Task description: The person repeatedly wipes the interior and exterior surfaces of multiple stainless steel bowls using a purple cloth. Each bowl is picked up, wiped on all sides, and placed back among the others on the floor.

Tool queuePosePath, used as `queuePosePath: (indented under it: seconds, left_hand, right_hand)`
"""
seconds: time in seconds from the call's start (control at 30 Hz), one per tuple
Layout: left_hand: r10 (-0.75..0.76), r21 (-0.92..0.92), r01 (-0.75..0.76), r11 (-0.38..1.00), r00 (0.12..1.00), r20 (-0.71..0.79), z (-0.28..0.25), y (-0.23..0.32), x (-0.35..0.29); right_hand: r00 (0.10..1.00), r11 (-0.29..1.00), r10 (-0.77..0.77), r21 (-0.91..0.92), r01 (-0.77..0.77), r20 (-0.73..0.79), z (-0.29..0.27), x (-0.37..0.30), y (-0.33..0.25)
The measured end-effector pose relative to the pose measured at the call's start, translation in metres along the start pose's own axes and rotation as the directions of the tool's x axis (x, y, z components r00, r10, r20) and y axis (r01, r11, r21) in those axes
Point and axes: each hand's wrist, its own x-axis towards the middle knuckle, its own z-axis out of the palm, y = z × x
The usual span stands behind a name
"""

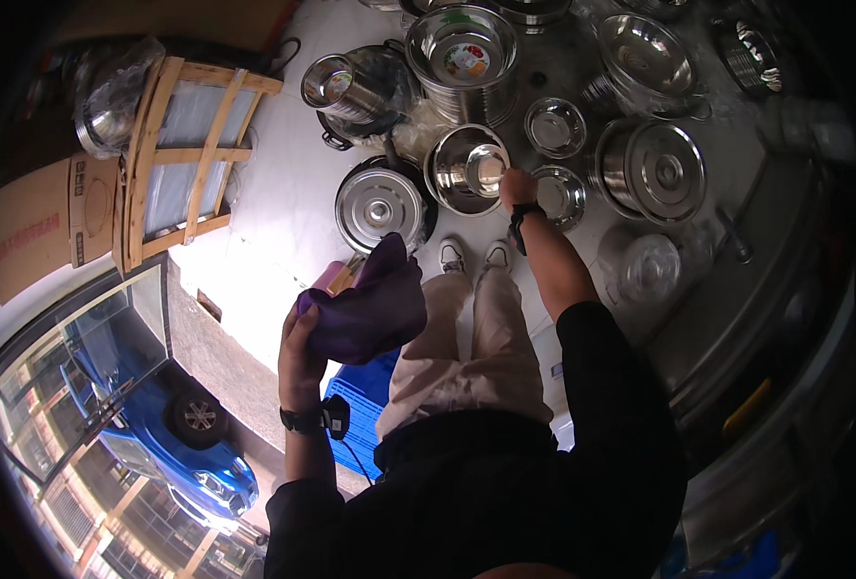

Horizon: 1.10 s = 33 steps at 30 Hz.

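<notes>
Pale floor, right hand at pot, sticker inside another pot

- Cloth, left of centre: deep purple.
- Pot, upper centre: silver.
- Label, top centre: multicoloured, including red and green.
- Carton, far left: brown with red lettering.
- Car, lower left: blue.
- Crate, lower centre: blue.
- Trousers, centre: beige.
</notes>
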Motion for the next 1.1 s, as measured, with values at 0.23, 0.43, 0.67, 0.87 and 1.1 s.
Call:
queuePosePath:
  seconds: [0.23,0.43,0.67,0.87,1.1]
  left_hand:
    - [0.004,-0.034,-0.005,0.999,1.0,-0.009,-0.016,-0.009,-0.006]
    - [-0.017,-0.069,0.012,0.998,0.998,-0.06,-0.032,-0.018,-0.003]
    - [-0.01,-0.078,0.005,0.997,0.998,-0.058,-0.033,-0.023,0.001]
    - [-0.012,-0.038,0.012,0.999,1.0,-0.003,-0.017,-0.006,0.013]
    - [0.0,0.051,0.001,0.999,1.0,-0.029,-0.01,-0.008,0.017]
  right_hand:
    - [0.967,0.982,0.188,-0.049,-0.182,0.17,0.015,0.01,0.0]
    - [0.904,0.936,0.336,0.013,-0.352,0.266,0.031,0.007,0.032]
    - [0.905,0.912,0.35,0.135,-0.388,0.241,0.03,-0.002,0.011]
    - [0.928,0.89,0.36,0.265,-0.372,0.095,0.032,0.003,0.007]
    - [0.992,0.904,0.115,0.421,-0.081,-0.057,-0.088,-0.035,-0.035]
